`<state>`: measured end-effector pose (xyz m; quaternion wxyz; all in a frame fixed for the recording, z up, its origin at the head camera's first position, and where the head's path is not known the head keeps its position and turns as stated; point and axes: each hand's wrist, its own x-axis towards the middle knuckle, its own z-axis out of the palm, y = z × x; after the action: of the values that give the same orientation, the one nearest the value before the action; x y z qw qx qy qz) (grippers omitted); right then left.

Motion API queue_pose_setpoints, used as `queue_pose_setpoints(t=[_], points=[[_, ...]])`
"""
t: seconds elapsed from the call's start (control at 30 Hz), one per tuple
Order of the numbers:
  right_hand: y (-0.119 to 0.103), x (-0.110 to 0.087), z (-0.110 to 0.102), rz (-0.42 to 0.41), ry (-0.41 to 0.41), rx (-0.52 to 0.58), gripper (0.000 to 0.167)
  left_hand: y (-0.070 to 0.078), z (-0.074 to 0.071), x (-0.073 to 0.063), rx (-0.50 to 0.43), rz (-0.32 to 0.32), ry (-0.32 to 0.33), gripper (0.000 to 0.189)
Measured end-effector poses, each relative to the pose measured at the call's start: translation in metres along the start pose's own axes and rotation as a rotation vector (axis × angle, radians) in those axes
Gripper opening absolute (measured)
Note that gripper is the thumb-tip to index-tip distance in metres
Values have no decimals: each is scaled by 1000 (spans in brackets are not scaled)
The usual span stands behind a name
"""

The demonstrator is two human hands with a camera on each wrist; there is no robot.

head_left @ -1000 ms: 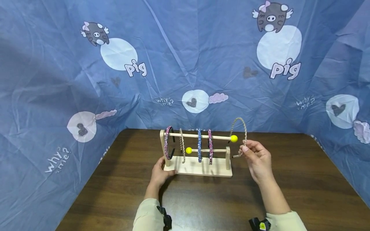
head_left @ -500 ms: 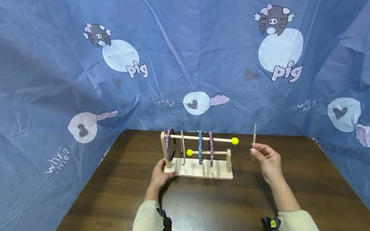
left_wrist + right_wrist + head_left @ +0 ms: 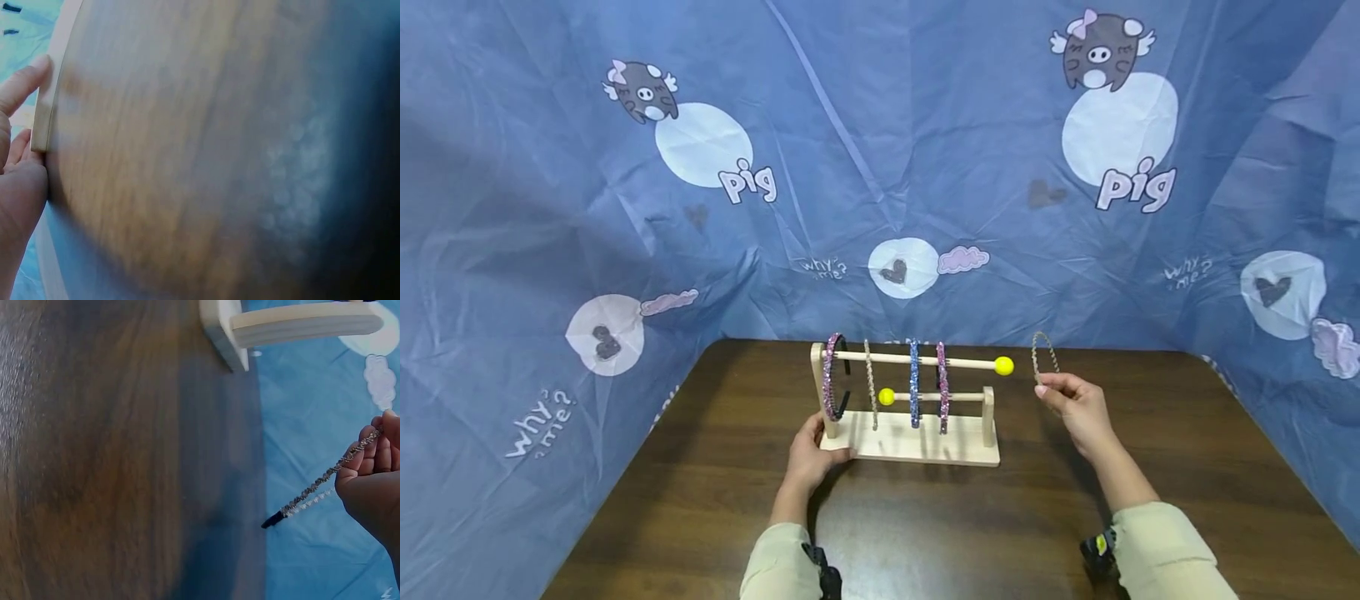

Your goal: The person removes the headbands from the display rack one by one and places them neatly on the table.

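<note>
My right hand (image 3: pixel 1081 417) pinches a thin gold beaded headband (image 3: pixel 1035 358) between thumb and fingers, to the right of the wooden headband stand (image 3: pixel 917 450) and apart from it. In the right wrist view a black tip (image 3: pixel 273 520) of this headband points down and left. My left hand (image 3: pixel 810 458) grips the left end of the stand's base, thumb at the front edge. On the stand hang a pink glittery headband (image 3: pixel 828 379) at the left post, a gold beaded headband (image 3: pixel 871 387), a blue glittery headband (image 3: pixel 914 385) and another pink glittery headband (image 3: pixel 943 390).
The upper rod ends at the right in a yellow ball (image 3: pixel 1003 366); the lower rod ends at the left in another yellow ball (image 3: pixel 887 397). Brown wooden table (image 3: pixel 917 533) lies under the stand. Blue printed cloth (image 3: pixel 820 208) hangs behind and at both sides.
My right hand has carried the gold headband away from the upper rod's ball to the right, turned it, then come slightly back left. The left hand stays on the base.
</note>
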<state>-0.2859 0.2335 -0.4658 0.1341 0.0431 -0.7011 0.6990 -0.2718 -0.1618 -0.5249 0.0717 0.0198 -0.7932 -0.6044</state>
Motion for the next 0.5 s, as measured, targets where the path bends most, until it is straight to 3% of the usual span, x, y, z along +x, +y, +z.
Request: queue_pose_setpoints(t=[0.2,0.5], points=[[16,9,3,-3,18,-154,26,1,0,0,-22,5,12,76],[36,18,3,22,-57,-317,22,-3,0,0,-6,-13,19,75]])
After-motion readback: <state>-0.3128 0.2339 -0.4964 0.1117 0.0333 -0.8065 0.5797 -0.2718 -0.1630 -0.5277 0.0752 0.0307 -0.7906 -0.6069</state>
